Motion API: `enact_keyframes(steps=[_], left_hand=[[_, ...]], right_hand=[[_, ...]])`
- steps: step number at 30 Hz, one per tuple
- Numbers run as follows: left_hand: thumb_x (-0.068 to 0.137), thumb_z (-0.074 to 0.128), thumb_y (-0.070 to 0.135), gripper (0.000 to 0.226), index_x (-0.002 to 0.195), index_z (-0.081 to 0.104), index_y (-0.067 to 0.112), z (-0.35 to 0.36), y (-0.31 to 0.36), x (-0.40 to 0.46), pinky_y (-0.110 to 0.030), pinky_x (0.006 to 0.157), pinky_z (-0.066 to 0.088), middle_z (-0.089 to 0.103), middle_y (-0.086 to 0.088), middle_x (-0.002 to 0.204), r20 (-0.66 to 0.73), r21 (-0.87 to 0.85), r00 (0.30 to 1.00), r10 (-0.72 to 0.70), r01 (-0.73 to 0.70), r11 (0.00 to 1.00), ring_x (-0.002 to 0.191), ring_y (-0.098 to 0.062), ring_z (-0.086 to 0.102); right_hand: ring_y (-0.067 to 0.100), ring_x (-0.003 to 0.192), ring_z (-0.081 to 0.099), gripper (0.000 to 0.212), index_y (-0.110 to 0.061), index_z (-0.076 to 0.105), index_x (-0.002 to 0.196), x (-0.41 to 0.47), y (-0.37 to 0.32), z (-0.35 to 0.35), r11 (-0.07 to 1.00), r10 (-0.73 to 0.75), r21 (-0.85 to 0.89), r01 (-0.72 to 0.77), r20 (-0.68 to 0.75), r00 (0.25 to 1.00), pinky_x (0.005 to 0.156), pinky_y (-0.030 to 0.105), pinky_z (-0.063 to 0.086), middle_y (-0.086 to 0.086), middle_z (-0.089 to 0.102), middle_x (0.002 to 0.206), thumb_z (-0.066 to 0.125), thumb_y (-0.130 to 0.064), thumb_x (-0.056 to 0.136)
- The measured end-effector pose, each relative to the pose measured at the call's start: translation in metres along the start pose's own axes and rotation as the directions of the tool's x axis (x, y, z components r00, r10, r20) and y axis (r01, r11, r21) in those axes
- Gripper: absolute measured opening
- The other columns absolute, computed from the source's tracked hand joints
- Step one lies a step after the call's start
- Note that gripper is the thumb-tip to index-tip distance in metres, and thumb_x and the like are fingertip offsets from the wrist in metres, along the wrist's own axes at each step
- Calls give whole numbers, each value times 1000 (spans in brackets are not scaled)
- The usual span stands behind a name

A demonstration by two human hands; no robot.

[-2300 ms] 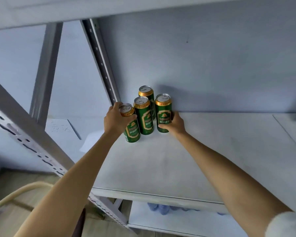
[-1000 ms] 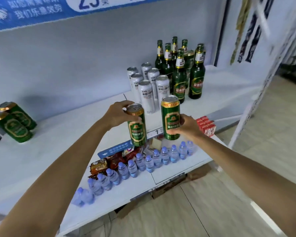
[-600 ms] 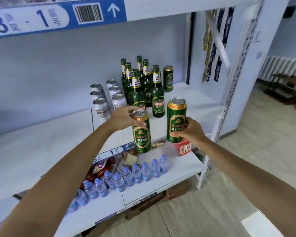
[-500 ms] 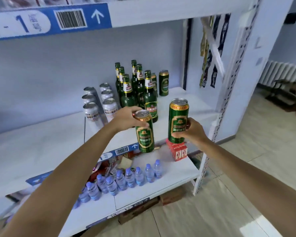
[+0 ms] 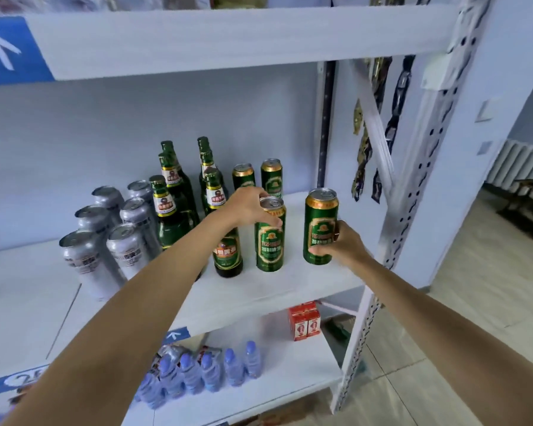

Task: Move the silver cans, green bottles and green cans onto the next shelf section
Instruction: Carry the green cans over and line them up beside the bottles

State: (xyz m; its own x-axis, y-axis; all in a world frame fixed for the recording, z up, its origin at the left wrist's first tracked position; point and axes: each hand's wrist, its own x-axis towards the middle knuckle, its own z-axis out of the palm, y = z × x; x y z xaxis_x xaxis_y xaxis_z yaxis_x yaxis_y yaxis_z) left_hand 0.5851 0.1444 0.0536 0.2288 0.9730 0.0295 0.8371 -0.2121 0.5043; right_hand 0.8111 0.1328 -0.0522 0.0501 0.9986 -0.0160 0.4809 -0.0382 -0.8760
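Green cans and, one gripped near its rim by the left hand and one round its body by the right hand, stand upright just right of the green bottles, apparently being set down in rows.

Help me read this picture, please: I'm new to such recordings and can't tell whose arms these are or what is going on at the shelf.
There is no machine. A person wears a camera on the head, so you look forward and down along their own bare arms.

The left hand holds a tall green can with a gold rim by its top. The right hand has its grip round the side of a second green can. Both cans are low over the white shelf board or just touching it; I cannot tell which.

Already standing there: silver cans, green glass bottles and two more green cans at the back.
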Motion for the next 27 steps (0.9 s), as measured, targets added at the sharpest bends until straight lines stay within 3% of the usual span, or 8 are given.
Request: enact_keyframes(steps=[5, 8, 11, 15, 21, 27], left_hand=[[60, 85, 42, 51, 90, 61, 9, -3, -6, 73, -28, 55, 36, 60, -5, 84, 3, 93, 985, -174, 173, 981, 80, -25, 60], [61, 85, 39, 48, 87, 59, 10, -2, -14, 101, -31, 65, 41, 59, -7, 86, -27, 110, 973, -229, 230, 967, 95, -31, 63], [63, 86, 35, 59, 106, 60, 3, -1, -22, 120, -34, 80, 45, 63, -14, 108, -45, 118, 954, -297, 300, 947, 105, -31, 60], [69, 83, 29, 65, 121, 55, 1, -6, -28, 138, -32, 83, 44, 60, -14, 122, -22, 128, 925, -379, 379, 917, 113, -30, 57], [70, 83, 23, 70, 129, 52, 1, -10, -31, 149, -37, 97, 46, 59, -14, 128, 4, 183, 899, -439, 431, 884, 118, -30, 55], [68, 84, 21, 71, 128, 52, 2, -10, -35, 146, -39, 100, 46, 59, -14, 128, -7, 229, 894, -447, 437, 870, 117, -30, 56]], right_hand=[[23, 102, 64, 71, -18, 57, 111, 73, -1, 6, 1000, 20, -9, -20, 41, 999, 94, 42, 51, 2, 69, 110, 87, -30, 48], [22, 101, 65, 75, -15, 57, 114, 111, 0, 14, 1000, 28, 2, -28, 93, 995, 90, 37, 51, 2, 69, 109, 88, -28, 47], [23, 101, 66, 89, -14, 57, 113, 144, 9, 28, 1000, 17, 10, -18, 130, 991, 90, 40, 53, 3, 70, 108, 85, -38, 32], [27, 101, 65, 75, -9, 54, 113, 168, 2, 42, 1000, 5, -21, -2, 146, 989, 89, 42, 53, 9, 68, 110, 90, -17, 47], [32, 104, 63, 73, -9, 51, 113, 187, -12, 55, 998, -28, -48, 38, 184, 983, 90, 46, 52, 12, 67, 113, 89, -16, 51], [31, 109, 61, 74, -8, 48, 117, 187, -15, 57, 995, -53, -76, 71, 224, 973, 91, 41, 51, 12, 64, 119, 89, -16, 56]])
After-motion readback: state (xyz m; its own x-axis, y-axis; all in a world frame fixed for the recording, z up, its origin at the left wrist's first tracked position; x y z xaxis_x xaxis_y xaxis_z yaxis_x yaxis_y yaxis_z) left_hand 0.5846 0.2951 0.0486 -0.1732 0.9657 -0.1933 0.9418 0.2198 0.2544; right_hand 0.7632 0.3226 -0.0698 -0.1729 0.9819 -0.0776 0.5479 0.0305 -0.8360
